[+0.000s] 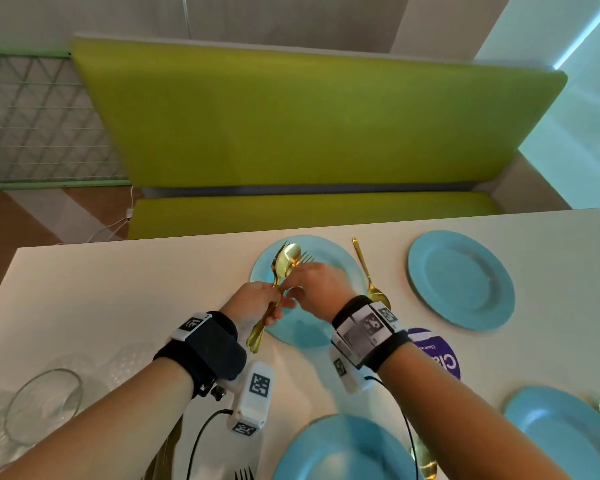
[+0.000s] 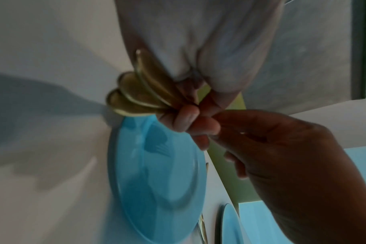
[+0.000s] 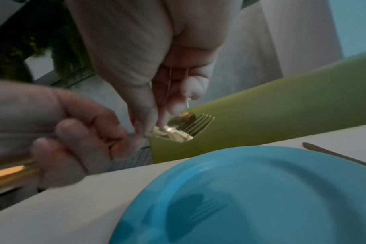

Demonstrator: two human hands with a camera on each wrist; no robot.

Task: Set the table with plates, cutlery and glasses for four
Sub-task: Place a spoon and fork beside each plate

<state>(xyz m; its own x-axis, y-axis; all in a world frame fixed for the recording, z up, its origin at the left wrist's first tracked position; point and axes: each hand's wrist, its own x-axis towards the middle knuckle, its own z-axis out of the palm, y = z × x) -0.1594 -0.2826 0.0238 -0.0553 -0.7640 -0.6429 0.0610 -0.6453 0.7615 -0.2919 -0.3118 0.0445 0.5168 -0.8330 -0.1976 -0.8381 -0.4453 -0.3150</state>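
a: over the far-left blue plate [image 1: 309,292], your left hand [image 1: 253,303] grips a bundle of gold cutlery [image 1: 278,289] by the lower handles, fingers curled round them. your right hand [image 1: 312,289] pinches at the bundle just below the heads, thumb and fingers closed on one piece; which piece, the views do not settle.

b: so the step looks like pulling a single piece free?

a: likely. do it well by keeping your left grip firm on the rest, and draw the chosen piece straight out along its own length so the others do not fan or drop onto the plate.

b: and which way does the bundle point?

a: its long axis runs from near you toward the green bench [image 1: 309,119]. a spoon bowl and fork tines lead, pointing away from you and raised; the handle ends hang low past your left wrist, near the counter [image 1: 118,289].

b: anything laid already?

a: a gold spoon [image 1: 368,271] lies on the counter just right of that plate, bowl toward you. three more blue plates sit out, and glasses [image 1: 42,403] wait at your left.
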